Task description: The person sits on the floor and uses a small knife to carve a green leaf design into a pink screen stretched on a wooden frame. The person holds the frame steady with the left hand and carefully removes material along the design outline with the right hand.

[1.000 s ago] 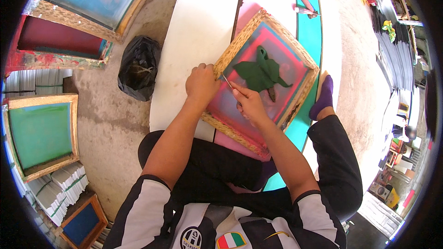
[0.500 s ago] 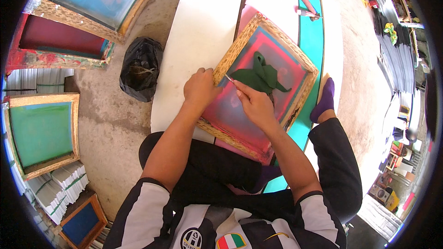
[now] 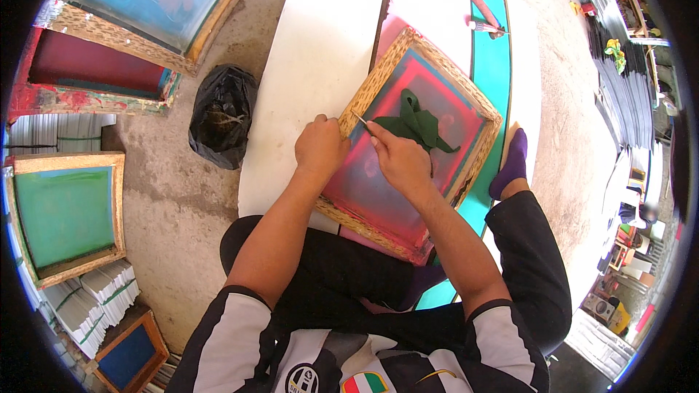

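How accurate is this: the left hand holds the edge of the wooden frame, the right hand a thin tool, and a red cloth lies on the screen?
Only the colour is wrong: the head view shows the cloth lying on the screen is dark green, not red. The left hand does hold the edge of the wooden frame, and the right hand a thin tool.

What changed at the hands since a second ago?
The right hand and its thin tool shifted slightly up the wooden frame, away from the person; the tip now overlaps the wood, and the hand covers the green cloth's lower part. Nothing was grasped or released. The left hand stays on the frame's left side.
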Motion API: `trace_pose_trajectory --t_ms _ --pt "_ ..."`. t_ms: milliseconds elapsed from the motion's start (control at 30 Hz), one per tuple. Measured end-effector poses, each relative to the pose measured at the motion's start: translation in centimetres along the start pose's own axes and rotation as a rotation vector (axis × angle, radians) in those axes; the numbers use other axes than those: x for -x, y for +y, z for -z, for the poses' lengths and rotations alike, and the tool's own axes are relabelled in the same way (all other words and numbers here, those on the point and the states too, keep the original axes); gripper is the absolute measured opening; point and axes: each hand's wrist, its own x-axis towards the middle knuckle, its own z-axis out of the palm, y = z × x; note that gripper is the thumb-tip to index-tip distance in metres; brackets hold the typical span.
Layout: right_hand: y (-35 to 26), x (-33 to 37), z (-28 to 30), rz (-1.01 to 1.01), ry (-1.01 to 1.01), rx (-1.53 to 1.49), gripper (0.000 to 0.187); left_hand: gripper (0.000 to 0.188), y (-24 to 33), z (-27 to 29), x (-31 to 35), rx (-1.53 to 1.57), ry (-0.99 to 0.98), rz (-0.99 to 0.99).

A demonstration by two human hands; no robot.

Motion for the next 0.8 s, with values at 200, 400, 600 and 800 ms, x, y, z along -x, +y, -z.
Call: trace_pose_trajectory --t_ms 200,400,600,800 --pt "-3.3 -0.1 1.2 -0.059 -0.05 0.242 0.041 0.025 -0.3 -0.3 -0.1 -0.032 0.025 -0.049" --pt "-0.3 -0.7 -1.4 -0.023 0.078 -0.182 0.038 0.022 0.1 -0.7 -0.3 -0.062 0.073 -0.07" --pt "-1.4 -0.4 0.5 -0.05 0.008 0.085 0.035 0.022 -0.2 -0.3 -0.1 -0.016 0.032 -0.035" --pt "-1.2 0.0 -1.4 -0.005 0.067 -0.013 0.038 0.026 -0.7 -1.5 -0.3 -0.007 0.098 -0.067"
